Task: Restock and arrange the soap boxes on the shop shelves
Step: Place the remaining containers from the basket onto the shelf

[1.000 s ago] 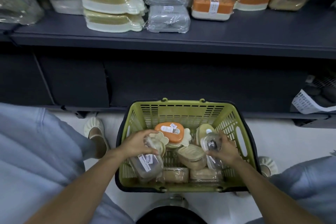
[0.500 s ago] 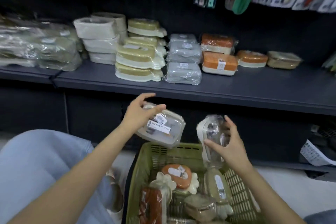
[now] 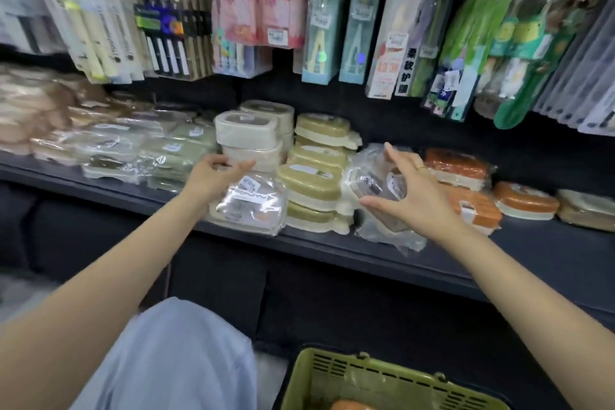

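My left hand (image 3: 213,178) grips a clear-wrapped grey soap box (image 3: 249,206) with a white label, holding it over the front of the dark shelf (image 3: 539,253), beside the cream stack (image 3: 249,140). My right hand (image 3: 411,190) holds a second clear-wrapped grey soap box (image 3: 372,190), tilted, between thumb and spread fingers, above the grey wrapped boxes (image 3: 389,233) on the shelf. Green-and-cream soap boxes (image 3: 316,183) are stacked between the two held boxes. Orange soap boxes (image 3: 525,200) lie to the right.
A green basket (image 3: 376,379) stands on the floor at the bottom, an orange box showing inside. Wrapped packs (image 3: 109,143) fill the shelf's left part. Hanging packaged goods (image 3: 332,17) crowd the space above the shelf. My knee (image 3: 173,353) is at lower left.
Both hands have lifted their wrapped boxes from the basket up to shelf level, the left toward the cream stack, the right over the grey boxes. The view has tilted upward.
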